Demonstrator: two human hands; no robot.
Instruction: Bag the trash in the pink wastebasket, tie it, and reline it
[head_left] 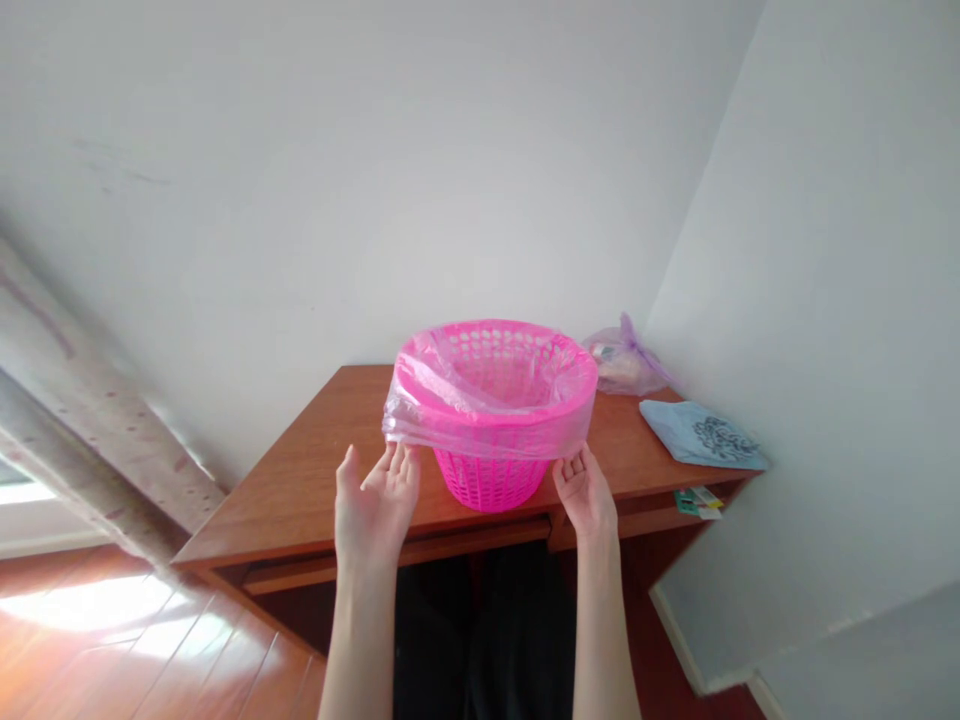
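Observation:
A pink plastic basket [491, 480] with a latticed wall stands upright near the front edge of the desk. Lining it is a thin, translucent pinkish plastic bag [480, 430], its top folded outward over the rim and hanging down the outside. My left hand [381, 495] is palm up at the basket's left, thumb spread away, with its fingertips at the bag's hanging edge. On the opposite side, my right hand [585, 490] is also turned palm up. Its slightly bent fingers touch the bag's lower edge, and nothing is visibly pinched in them.
The basket's support is a brown wooden desk [322, 460] against the wall. At its back right sits a knotted translucent bag [622, 360] with contents. A light blue patterned pouch [701, 435] lies at the right; small packets [697, 502] poke from the shelf below. A curtain [97, 430] hangs left.

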